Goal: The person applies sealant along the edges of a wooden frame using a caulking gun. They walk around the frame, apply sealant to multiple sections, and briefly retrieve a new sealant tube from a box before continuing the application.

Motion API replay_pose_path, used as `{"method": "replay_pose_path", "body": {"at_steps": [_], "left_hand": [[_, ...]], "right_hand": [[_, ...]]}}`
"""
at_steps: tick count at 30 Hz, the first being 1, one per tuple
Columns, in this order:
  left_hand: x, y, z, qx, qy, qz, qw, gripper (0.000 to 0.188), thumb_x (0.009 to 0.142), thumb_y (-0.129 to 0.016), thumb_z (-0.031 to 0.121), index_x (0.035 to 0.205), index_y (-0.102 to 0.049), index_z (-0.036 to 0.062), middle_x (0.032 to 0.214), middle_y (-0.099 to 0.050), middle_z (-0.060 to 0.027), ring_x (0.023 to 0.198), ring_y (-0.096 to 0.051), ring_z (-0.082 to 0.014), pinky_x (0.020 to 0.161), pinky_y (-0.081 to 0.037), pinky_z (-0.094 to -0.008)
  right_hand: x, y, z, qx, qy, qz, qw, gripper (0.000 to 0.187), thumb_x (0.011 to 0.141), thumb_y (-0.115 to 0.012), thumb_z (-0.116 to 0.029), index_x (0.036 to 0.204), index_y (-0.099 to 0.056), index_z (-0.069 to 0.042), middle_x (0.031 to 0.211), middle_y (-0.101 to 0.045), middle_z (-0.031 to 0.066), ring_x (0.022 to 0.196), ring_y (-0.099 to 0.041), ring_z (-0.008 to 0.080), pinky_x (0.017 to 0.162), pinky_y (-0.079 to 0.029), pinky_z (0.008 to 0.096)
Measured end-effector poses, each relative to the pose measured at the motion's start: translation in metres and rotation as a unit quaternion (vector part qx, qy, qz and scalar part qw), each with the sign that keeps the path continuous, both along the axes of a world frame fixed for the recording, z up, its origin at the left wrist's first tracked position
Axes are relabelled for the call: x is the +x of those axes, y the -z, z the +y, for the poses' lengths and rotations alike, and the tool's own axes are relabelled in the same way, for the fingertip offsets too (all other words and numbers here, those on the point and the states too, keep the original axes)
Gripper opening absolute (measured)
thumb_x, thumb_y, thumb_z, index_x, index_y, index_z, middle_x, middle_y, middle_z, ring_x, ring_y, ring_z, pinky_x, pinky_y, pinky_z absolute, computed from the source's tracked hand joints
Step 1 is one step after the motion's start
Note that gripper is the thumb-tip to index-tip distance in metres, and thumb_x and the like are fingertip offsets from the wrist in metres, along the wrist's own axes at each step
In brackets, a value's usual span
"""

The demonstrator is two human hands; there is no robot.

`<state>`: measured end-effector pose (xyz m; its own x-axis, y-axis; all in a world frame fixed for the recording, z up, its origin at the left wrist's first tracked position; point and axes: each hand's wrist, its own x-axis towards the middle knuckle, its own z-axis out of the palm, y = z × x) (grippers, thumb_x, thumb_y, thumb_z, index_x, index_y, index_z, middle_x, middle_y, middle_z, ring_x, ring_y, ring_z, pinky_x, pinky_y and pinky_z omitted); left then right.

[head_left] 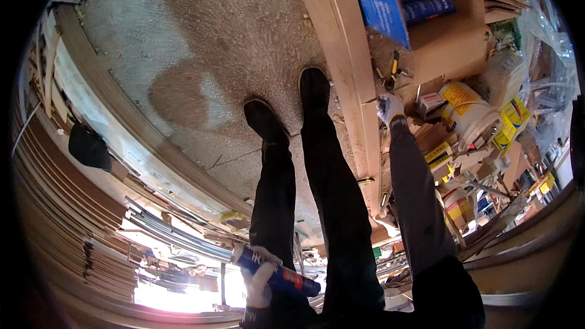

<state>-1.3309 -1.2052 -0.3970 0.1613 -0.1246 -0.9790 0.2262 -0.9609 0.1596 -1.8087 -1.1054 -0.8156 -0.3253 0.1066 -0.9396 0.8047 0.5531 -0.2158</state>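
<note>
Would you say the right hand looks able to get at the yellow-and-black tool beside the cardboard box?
Probably yes: the right hand is close to the yellow-and-black tool, and nothing visible seems to block the gap.
</note>
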Motion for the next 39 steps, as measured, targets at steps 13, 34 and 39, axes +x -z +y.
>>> {"method": "replay_pose_path", "body": {"at_steps": [13,34,39], "left_hand": [[-0.067,-0.155,-0.065,-0.293,0.435,-0.084,0.847,0.042,0.073,-0.085,0.029,0.104,-0.067,0.0074,0.090,-0.073,-0.0113,0.081,-0.073,-0.0247,0.075,-0.058,-0.0370],[-0.074,-0.353,-0.142,-0.628,0.418,-0.155,0.638,0.036,0.067,-0.084,0.027,0.089,-0.064,0.0074,0.082,-0.067,-0.0119,0.073,-0.068,-0.0326,0.066,-0.057,-0.0413],[-0.079,-0.351,-0.125,-0.632,0.369,-0.139,0.667,0.035,0.067,-0.084,0.025,0.090,-0.064,0.0074,0.081,-0.067,-0.0113,0.073,-0.069,-0.0319,0.066,-0.057,-0.0403]], "right_hand": [[0.198,-0.527,-0.222,-0.325,-0.182,-0.033,0.928,0.022,0.103,-0.056,-0.026,0.105,-0.063,-0.005,0.073,-0.062,0.0053,0.052,-0.051,0.0069,0.044,-0.037,0.0190],[0.268,-0.814,-0.265,-0.667,-0.314,-0.024,0.675,0.042,0.107,-0.048,-0.035,0.078,-0.053,-0.005,0.067,-0.042,0.0007,0.059,-0.038,0.0113,0.056,-0.032,0.0279],[0.267,-0.819,-0.266,-0.660,-0.300,-0.052,0.687,0.043,0.107,-0.047,-0.040,0.081,-0.050,-0.007,0.067,-0.041,0.0010,0.058,-0.037,0.0104,0.053,-0.031,0.0274]]}}
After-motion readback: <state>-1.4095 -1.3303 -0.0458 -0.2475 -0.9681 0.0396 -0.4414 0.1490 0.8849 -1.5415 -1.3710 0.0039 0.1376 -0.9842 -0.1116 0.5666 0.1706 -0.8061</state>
